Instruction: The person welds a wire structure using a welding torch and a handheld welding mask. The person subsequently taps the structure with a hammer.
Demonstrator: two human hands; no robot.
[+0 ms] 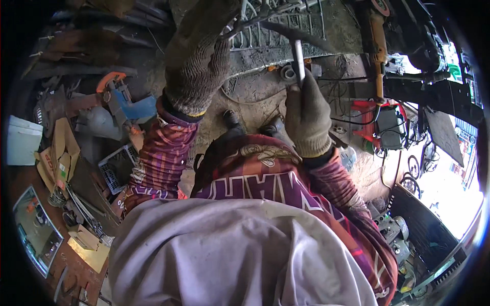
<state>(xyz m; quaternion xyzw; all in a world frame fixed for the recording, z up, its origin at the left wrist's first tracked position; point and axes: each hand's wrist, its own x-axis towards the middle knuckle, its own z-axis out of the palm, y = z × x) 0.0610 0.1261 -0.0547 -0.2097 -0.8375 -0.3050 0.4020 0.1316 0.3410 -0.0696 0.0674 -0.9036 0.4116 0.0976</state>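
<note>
Both my hands wear grey knitted work gloves. My right hand (pixel 309 120) is closed around the pale metal handle of a hammer (pixel 299 61), whose long, narrow dark head is blurred. At the top of the picture, my left hand (pixel 196 66) meets a dark metal bar (pixel 255 21) and appears closed on it; its fingertips are mostly hidden. Under the bar lies a metal grille (pixel 250 38) of thin, pale, curved rods. The hammer head is over the grille's right part; whether it touches cannot be made out.
An orange angle grinder (pixel 377 51) is at the upper right, above a red-and-grey machine (pixel 385 125) with cables. On the left are a blue metal tool (pixel 130 106), a plastic crate (pixel 117 166) and an opened cardboard box (pixel 58 153). My shoes (pixel 232 120) stand on the dirty floor.
</note>
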